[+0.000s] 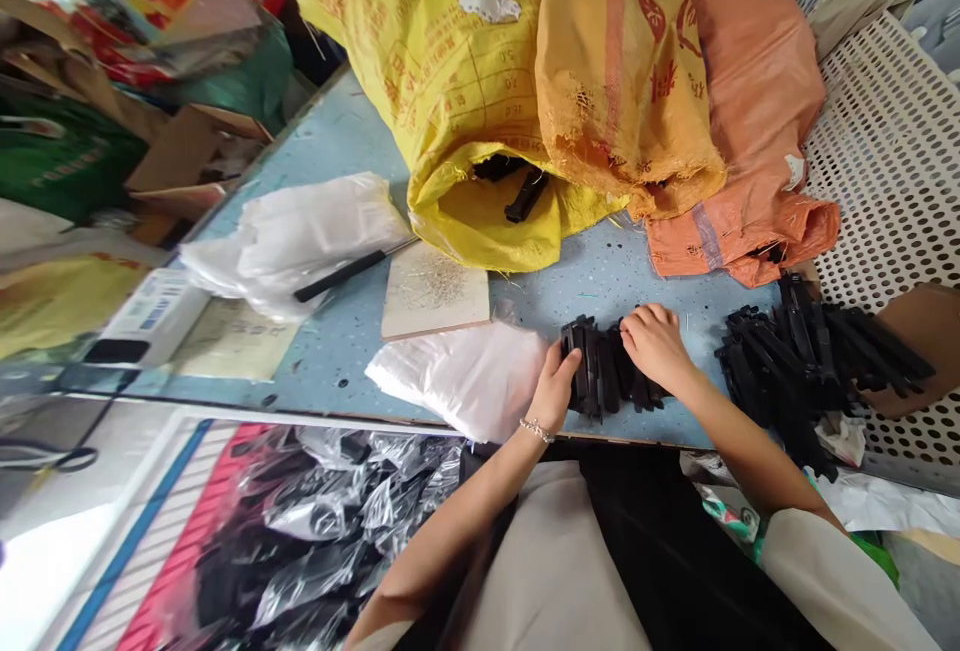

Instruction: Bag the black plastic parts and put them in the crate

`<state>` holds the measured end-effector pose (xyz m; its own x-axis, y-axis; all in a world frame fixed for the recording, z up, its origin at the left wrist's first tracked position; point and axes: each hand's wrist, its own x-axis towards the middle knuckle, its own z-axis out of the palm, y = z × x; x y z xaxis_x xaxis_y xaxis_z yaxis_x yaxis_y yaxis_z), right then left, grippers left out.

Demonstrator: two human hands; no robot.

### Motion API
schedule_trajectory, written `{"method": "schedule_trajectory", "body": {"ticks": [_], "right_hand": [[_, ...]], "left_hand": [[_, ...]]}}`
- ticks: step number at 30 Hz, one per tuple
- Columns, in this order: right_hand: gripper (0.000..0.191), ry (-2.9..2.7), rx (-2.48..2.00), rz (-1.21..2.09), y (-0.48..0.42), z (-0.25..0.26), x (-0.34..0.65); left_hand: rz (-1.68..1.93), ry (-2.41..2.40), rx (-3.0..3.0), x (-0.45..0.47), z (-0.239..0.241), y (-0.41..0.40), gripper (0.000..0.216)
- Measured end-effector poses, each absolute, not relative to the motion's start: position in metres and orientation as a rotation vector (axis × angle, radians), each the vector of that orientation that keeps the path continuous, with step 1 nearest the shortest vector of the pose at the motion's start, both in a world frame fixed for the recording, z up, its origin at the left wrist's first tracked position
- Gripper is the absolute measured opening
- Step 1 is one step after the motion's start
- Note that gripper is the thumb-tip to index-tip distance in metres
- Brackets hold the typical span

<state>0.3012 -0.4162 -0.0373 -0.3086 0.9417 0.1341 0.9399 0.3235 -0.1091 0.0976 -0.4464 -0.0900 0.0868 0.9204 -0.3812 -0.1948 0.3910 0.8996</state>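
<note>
A bunch of narrow black plastic parts (594, 371) lies side by side near the table's front edge. My left hand (552, 393), with a bracelet at the wrist, grips the bunch from its left, thumb on top. Over the right part of the same bunch, my right hand (657, 346) has its fingers curled onto the parts; its fingertips are partly hidden. Directly left of my left hand is a stack of clear plastic bags (461, 376). A larger heap of similar black parts (780, 351) lies to the right of my right forearm.
Yellow (465, 81), orange-yellow (622, 61) and orange (750, 81) woven sacks lie across the back. A black-handled tool (341, 276) rests by a small board (435, 296) and more bags (315, 226). A perforated white basket (892, 131) stands right; a red crate (184, 531) of bagged parts sits below the table.
</note>
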Motion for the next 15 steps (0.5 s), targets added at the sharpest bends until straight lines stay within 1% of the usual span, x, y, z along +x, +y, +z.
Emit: {"method": "schedule_trajectory", "body": {"ticks": [2,3,7,12,13,15], "right_hand": [[0.008,-2.396,-1.702,0.008,-0.389,-0.029,0.289],[0.011,-2.405,-1.666,0.026,-0.371,-0.026,0.280],[0.032,-2.432,-1.584,0.113,-0.284,-0.029,0.225],[0.057,-2.508,-1.659,0.217,-0.190,-0.039,0.159],[0.057,-2.512,-1.676,0.248,-0.180,-0.038,0.153],[0.044,-2.483,-1.687,0.293,-0.169,-0.034,0.151]], "left_hand": [[0.975,1.216,0.844,0.097,-0.096,-0.452,0.047],[0.981,1.250,0.897,0.094,-0.101,-0.455,0.050],[0.975,1.361,1.191,0.085,-0.127,-0.469,0.060],[0.995,1.346,1.480,0.100,-0.143,-0.474,0.054],[1.008,1.336,1.505,0.101,-0.142,-0.474,0.053],[1.034,1.308,1.503,0.096,-0.135,-0.471,0.053]]}}
